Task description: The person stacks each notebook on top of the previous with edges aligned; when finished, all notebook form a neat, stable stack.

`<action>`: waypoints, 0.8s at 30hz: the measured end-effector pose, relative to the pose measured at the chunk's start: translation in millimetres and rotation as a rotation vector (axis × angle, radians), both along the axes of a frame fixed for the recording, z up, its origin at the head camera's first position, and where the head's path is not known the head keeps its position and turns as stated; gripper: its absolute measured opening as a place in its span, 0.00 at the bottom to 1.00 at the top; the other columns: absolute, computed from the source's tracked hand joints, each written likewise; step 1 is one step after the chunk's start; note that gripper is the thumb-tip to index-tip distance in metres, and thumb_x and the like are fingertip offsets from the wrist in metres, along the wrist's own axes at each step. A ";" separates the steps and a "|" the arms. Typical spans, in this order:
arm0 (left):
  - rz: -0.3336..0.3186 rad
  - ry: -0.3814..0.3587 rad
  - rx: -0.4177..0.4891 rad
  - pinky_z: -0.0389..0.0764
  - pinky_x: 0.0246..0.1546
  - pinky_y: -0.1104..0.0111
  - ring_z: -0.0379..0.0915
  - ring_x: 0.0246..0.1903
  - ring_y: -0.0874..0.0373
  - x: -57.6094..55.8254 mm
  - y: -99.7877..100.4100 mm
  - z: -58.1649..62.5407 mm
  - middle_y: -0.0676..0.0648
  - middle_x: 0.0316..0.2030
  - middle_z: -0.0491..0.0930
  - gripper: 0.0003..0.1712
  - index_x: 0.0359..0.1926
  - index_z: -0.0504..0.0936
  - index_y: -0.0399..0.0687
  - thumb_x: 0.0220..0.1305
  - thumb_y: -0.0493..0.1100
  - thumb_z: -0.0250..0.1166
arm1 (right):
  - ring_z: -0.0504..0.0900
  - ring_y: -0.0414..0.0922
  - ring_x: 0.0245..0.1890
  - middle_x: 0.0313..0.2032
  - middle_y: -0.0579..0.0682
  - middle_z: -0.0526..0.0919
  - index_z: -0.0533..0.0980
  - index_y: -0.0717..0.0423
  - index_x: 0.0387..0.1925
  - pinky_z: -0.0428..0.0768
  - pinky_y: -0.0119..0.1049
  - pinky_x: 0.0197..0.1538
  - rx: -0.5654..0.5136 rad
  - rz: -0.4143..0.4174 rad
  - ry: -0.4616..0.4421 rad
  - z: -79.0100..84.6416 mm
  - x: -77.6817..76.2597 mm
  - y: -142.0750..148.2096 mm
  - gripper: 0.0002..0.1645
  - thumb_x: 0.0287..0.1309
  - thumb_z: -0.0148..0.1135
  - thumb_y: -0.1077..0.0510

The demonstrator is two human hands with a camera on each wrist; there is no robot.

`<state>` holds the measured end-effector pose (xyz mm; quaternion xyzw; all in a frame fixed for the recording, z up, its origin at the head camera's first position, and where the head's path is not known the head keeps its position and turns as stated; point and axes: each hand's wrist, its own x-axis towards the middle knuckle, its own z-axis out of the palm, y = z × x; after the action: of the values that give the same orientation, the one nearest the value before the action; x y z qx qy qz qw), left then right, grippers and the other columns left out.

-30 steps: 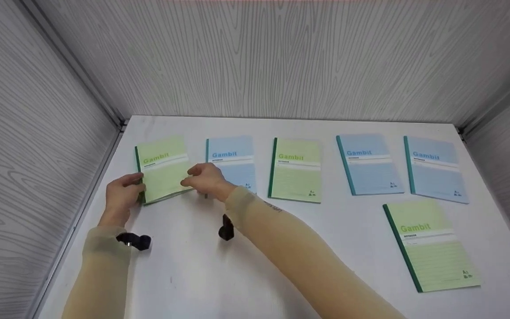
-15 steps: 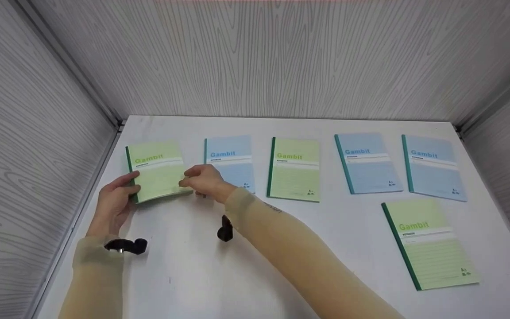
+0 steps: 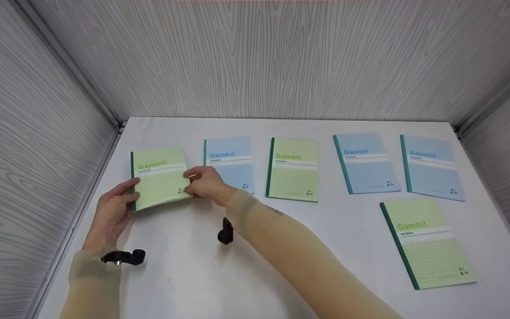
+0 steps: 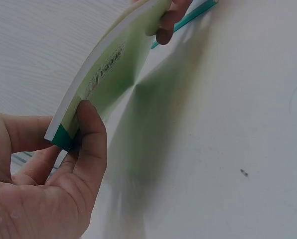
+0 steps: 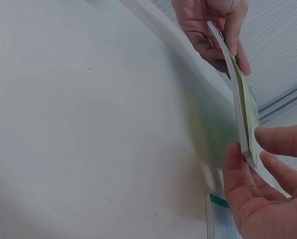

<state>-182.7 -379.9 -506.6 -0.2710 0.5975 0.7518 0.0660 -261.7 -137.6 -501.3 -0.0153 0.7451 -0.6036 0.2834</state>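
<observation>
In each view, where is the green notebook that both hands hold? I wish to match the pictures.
Head: notebook, left of centre, title showing.
Left wrist: notebook, upper left, seen from underneath.
Right wrist: notebook, right side, nearly edge-on.
Shared landmark: left hand, at left, lower left and upper right respectively.

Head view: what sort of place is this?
Likely a booth-like workstation, perhaps for recording: wood-grain panels enclose the white table at the back and both sides, and matching Gambit notebooks lie spaced out on it.
</observation>
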 end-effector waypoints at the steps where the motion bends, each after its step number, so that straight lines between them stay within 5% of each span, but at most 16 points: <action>1: -0.004 0.007 -0.006 0.79 0.64 0.79 0.56 0.86 0.61 1.5 0.7 0.0 0.55 0.92 0.50 0.39 0.87 0.66 0.51 0.82 0.29 0.60 | 0.81 0.41 0.38 0.47 0.49 0.85 0.86 0.55 0.63 0.84 0.35 0.44 -0.017 -0.001 0.001 -0.8 0.0 1.5 0.27 0.64 0.73 0.72; 16: -0.143 0.056 -0.387 0.83 0.51 0.83 0.76 0.66 0.64 5.1 42.2 4.6 0.42 0.86 0.67 0.36 0.86 0.69 0.48 0.81 0.34 0.61 | 0.83 0.42 0.34 0.41 0.47 0.84 0.84 0.51 0.66 0.85 0.34 0.39 -0.128 0.030 0.063 -7.8 -2.2 54.2 0.34 0.59 0.73 0.73; 24: -0.223 0.125 -0.457 0.84 0.51 0.82 0.79 0.64 0.61 0.5 77.7 10.5 0.42 0.84 0.72 0.34 0.85 0.71 0.49 0.82 0.35 0.61 | 0.84 0.42 0.37 0.44 0.49 0.84 0.84 0.51 0.68 0.88 0.37 0.42 -0.090 0.051 0.160 -4.1 -5.0 100.0 0.32 0.62 0.73 0.69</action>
<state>-182.2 -302.2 -496.1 -0.1645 0.7808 0.6008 0.0486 -266.7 -37.6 -505.4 -0.0953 0.7367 -0.6260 0.2371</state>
